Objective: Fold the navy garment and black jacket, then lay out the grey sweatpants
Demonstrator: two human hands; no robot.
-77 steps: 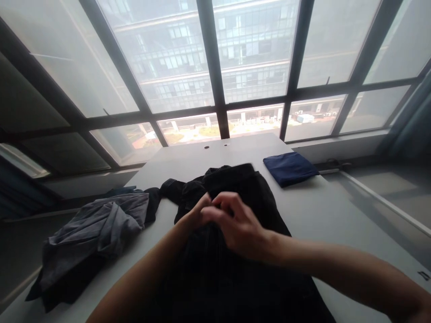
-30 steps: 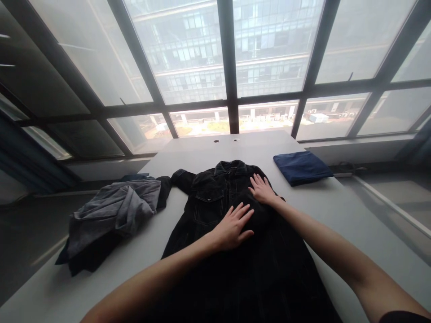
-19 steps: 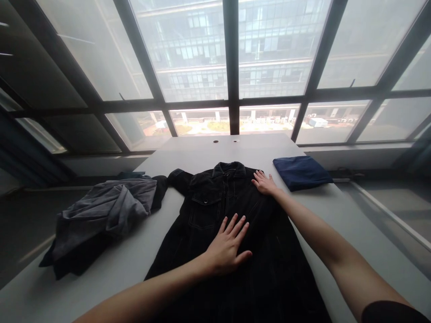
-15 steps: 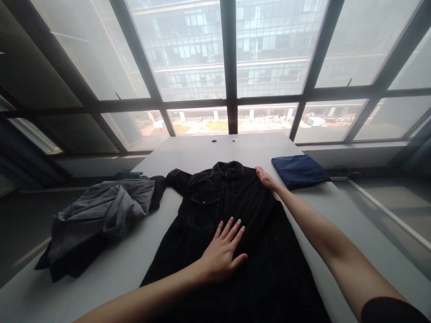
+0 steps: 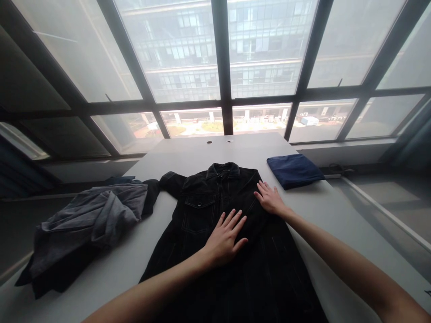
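Observation:
A black denim jacket (image 5: 202,211) lies front-up and spread flat on the white table (image 5: 336,215), collar pointing at the window. My left hand (image 5: 224,240) rests flat on its middle, fingers stretched out. My right hand (image 5: 271,199) lies flat on the jacket's right chest near the edge, fingers spread. Neither hand holds anything. One sleeve of the jacket reaches left toward the grey heap.
A crumpled heap of grey clothes (image 5: 84,224) sits at the table's left edge. A folded dark blue garment (image 5: 293,169) lies at the far right. Two cable holes (image 5: 218,141) mark the table's far end, below a large window.
The jacket went from bunched in both hands to spread flat. In the last half second my right hand slid back from the shoulder toward me; my left hand stayed pressed flat.

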